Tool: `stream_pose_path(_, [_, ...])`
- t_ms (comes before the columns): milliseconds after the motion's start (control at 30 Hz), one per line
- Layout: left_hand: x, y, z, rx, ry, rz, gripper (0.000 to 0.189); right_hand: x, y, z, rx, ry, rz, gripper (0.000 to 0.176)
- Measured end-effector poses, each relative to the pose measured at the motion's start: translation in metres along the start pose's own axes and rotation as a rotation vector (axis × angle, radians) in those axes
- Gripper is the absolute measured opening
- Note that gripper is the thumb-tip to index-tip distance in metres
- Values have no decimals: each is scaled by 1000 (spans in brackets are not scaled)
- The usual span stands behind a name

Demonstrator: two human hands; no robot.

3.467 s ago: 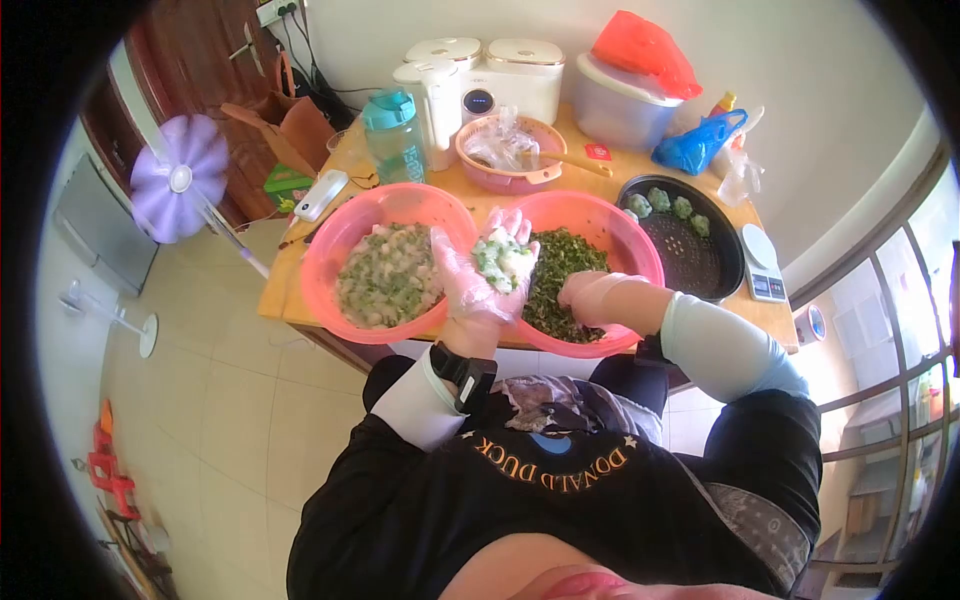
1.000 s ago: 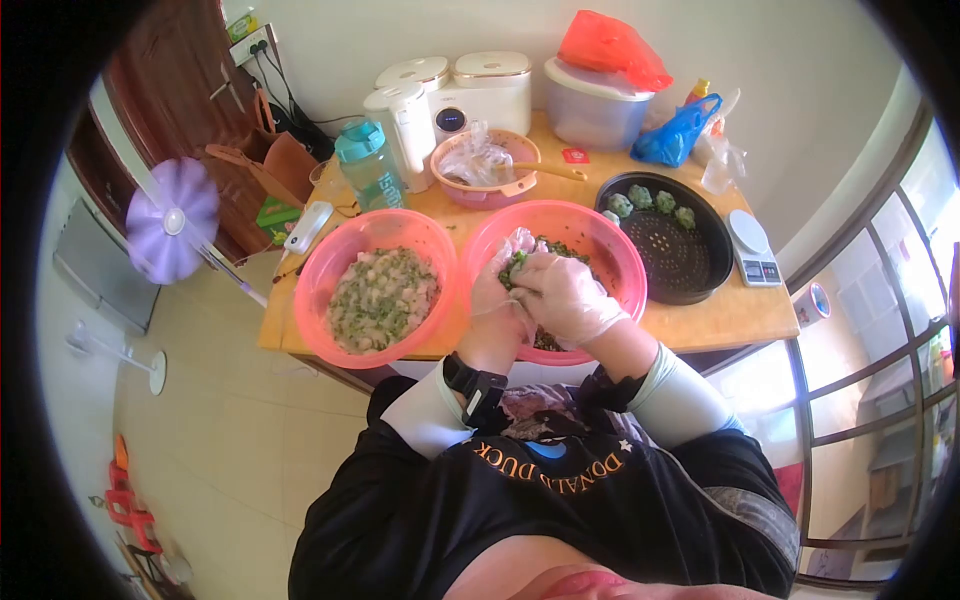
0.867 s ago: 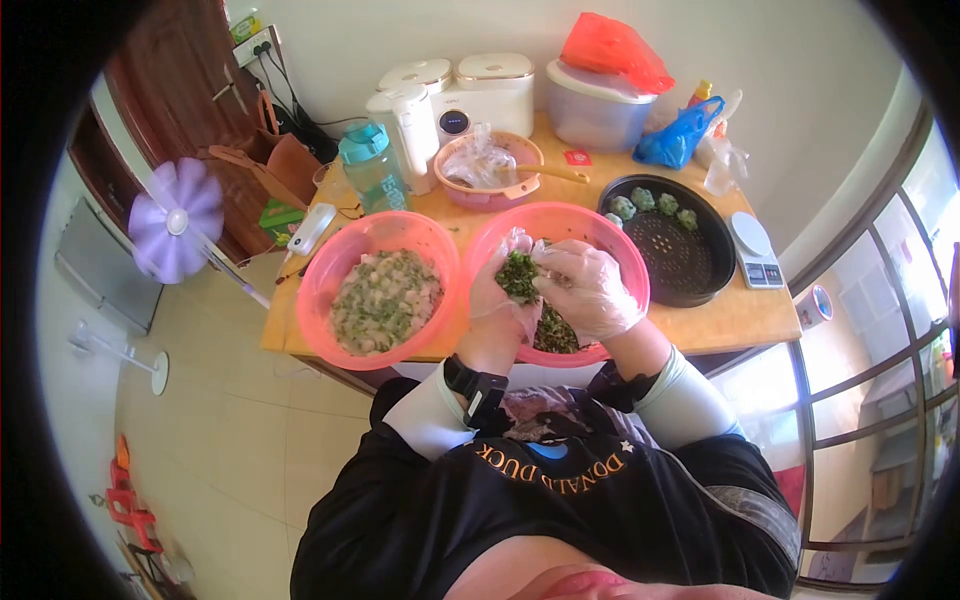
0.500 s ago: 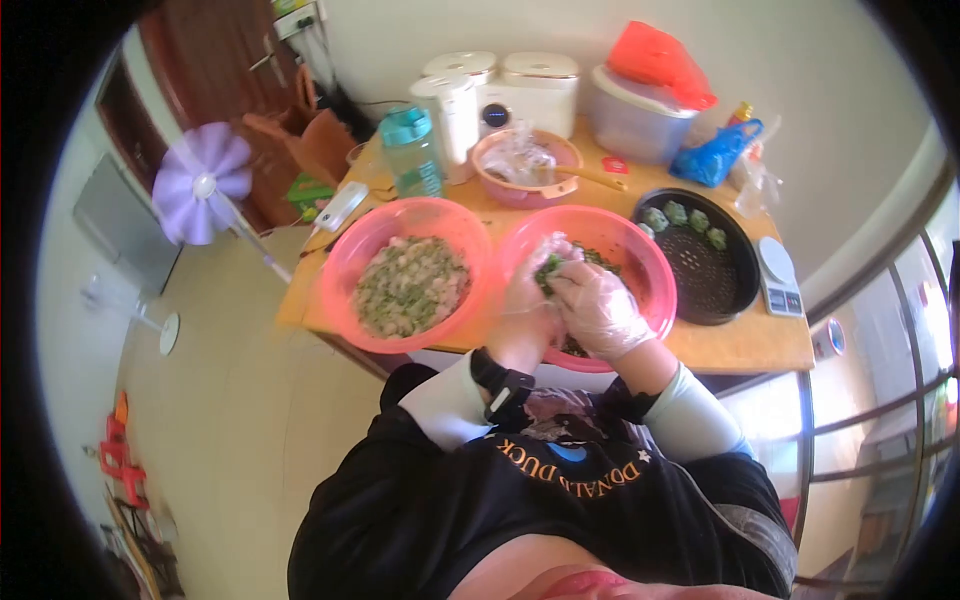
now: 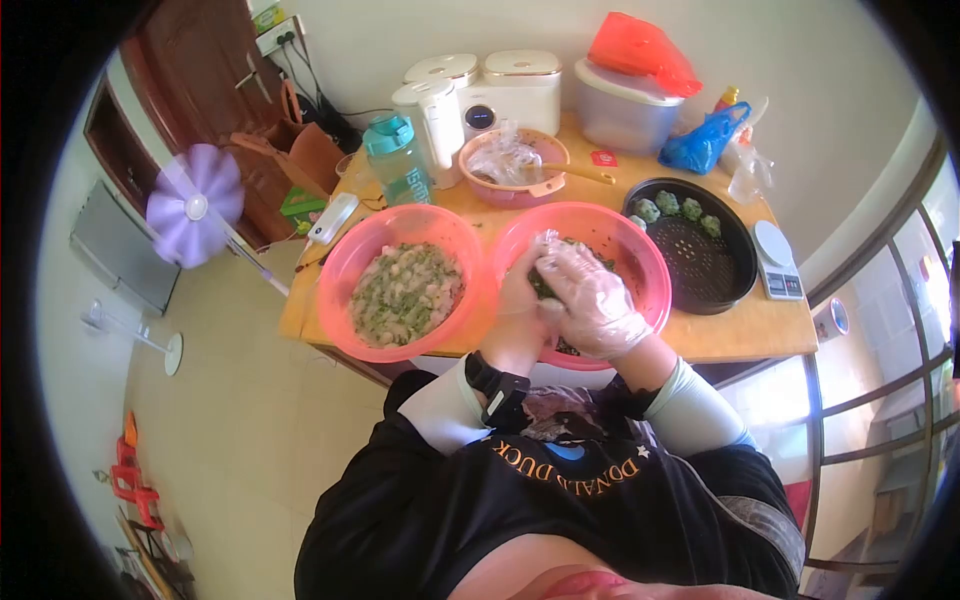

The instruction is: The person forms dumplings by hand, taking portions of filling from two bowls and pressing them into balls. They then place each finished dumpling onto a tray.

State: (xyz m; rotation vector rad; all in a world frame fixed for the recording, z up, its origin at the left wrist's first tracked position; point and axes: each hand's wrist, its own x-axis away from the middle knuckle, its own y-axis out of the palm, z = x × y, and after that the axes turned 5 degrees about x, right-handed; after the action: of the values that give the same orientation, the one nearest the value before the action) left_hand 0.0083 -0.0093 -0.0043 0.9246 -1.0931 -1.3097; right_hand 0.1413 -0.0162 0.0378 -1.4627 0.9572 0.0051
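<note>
My two hands are cupped together over the right pink bowl (image 5: 655,300), in clear plastic gloves. Between the palms sits a lump of green mixture (image 5: 541,287), mostly covered by the fingers. My left hand (image 5: 520,290) holds it from the left, and my right hand (image 5: 598,305) lies over it with its fingers close together. Dark green leafy bits show inside that bowl behind and below the hands. To the left, another pink bowl (image 5: 335,290) contains a pale and green chopped mixture (image 5: 408,298). Several pale green balls (image 5: 691,209) line the far side of a round black perforated tray (image 5: 745,270).
A kitchen scale (image 5: 780,262) stands right of the tray. Behind the bowls are a teal bottle (image 5: 400,165), a smaller pink bowl (image 5: 555,150) with a plastic bag and wooden handle, white appliances (image 5: 522,90), a lidded tub (image 5: 625,115) and a blue bag (image 5: 705,140).
My right hand has turned flatter over the green lump, its fingers now straighter and pressed against the left hand. The camera view has shifted slightly.
</note>
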Motion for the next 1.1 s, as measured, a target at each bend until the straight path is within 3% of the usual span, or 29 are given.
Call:
stream_pose_path(300, [-13, -6, 4, -37, -35, 60, 18, -1, 7, 6, 78, -117, -164, 42])
stream_pose_path(400, [-14, -5, 5, -22, -36, 75, 19, 0, 7, 7, -7, -79, -86, 43])
stream_pose_path(467, [-15, -8, 6, -21, -20, 83, 19, 0, -1, 9, -175, 71, 113, 45])
stream_pose_path(600, [-18, -15, 7, 96, 37, -116, 21, 2, 0, 16, -199, 289, 282, 56])
stream_pose_path(667, [-17, -13, 8, 109, 38, -177, 21, -5, -10, 8, -442, 570, -21, 70])
stream_pose_path(733, [-16, -8, 7, 83, 79, 44, 21, -3, 6, 12, -415, 497, -17, 77])
stream_pose_path(800, [-12, -3, 6, 33, 94, 77, 23, 0, 15, 13, -344, 438, -6, 86])
stream_pose_path(933, [-3, 14, 4, -97, 98, 127, 27, -2, 14, 14, -454, 426, -51, 85])
stream_pose_path(1033, [-7, 0, 4, -108, 126, 103, 28, -1, 23, 14, -559, 583, -99, 77])
stream_pose_path(1100, [-6, 1, 2, -170, 110, 113, 29, 2, 39, 20, -1008, 524, -34, 70])
